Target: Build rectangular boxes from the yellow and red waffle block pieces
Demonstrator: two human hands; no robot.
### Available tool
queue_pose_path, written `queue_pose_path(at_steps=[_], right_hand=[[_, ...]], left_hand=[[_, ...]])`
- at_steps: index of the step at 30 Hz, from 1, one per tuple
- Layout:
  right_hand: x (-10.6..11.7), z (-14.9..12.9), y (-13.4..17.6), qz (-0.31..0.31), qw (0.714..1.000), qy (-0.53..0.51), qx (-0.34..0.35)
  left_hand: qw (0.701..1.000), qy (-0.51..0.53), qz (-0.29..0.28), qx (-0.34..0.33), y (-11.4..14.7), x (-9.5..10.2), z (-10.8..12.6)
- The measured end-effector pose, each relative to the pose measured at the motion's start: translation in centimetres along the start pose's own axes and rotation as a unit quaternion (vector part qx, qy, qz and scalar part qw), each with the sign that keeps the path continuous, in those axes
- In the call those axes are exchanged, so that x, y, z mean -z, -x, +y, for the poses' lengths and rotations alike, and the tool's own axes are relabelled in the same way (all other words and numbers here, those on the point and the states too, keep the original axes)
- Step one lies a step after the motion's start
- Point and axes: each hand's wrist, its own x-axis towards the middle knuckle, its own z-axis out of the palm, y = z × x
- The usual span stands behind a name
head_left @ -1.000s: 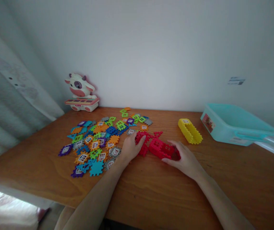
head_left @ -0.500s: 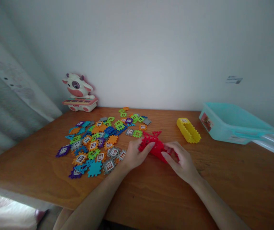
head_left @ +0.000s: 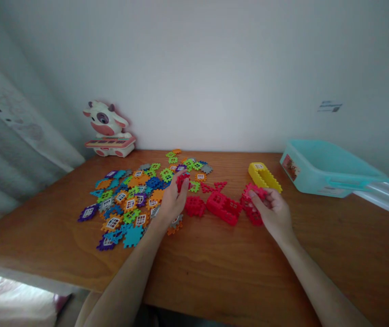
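Note:
My left hand (head_left: pixel 173 199) is raised at the right side of the pile, closed on a small red building tile (head_left: pixel 182 180). My right hand (head_left: pixel 276 212) pinches another red building tile (head_left: pixel 253 190) between thumb and fingers. More red tiles (head_left: pixel 253 217) lie right under that one. Between my hands a red open-topped box of joined tiles (head_left: pixel 222 210) rests on the table. Left of the box lie red notched tiles (head_left: pixel 194 206); behind it are red triangular pieces (head_left: pixel 214 186).
A pile of multicoloured tiles (head_left: pixel 133 204) spreads over the left of the wooden table (head_left: pixel 194 268). Behind my right hand sits a yellow tile-built box (head_left: pixel 265 176). A turquoise bin (head_left: pixel 317 181) stands at right, a cow toy keyboard (head_left: pixel 110 143) at back left.
Both hands have moved apart, off the red box, which now lies on the table. Each hand has taken hold of a red tile. The view has shifted slightly.

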Motion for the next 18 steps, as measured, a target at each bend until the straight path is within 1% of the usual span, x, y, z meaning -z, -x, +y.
queue_pose_path(at_steps=[2,4,6,9,11,13,15,18], right_hand=[[0.2,0.1,-0.3,0.000,0.999,-0.022,-0.038],[0.3,0.1,-0.4,-0.011,0.998,-0.023,-0.055],[0.4,0.2,-0.3,-0.035,0.998,-0.004,-0.055],[0.6,0.6,-0.3,-0.073,0.995,0.043,-0.053],[0.8,1.1,-0.4,-0.100,0.990,0.072,-0.063],[1.1,1.7,-0.7,-0.116,0.986,0.103,-0.063],[1.4,2.3,-0.9,-0.108,0.983,0.141,-0.042],[1.8,2.8,-1.1,-0.075,0.978,0.193,0.013]], left_hand=[[0.996,-0.078,-0.017,-0.036,-0.3,0.4,-1.4],[0.986,-0.137,-0.058,-0.082,-0.2,0.6,-2.4],[0.974,-0.162,-0.107,-0.122,0.1,0.6,-2.9],[0.954,-0.178,-0.174,-0.164,0.5,0.5,-2.8],[0.941,-0.192,-0.215,-0.175,0.7,0.4,-2.5],[0.932,-0.204,-0.240,-0.178,0.8,0.3,-2.2],[0.928,-0.211,-0.249,-0.181,0.7,0.3,-2.0],[0.925,-0.222,-0.254,-0.176,0.7,0.6,-1.8]])
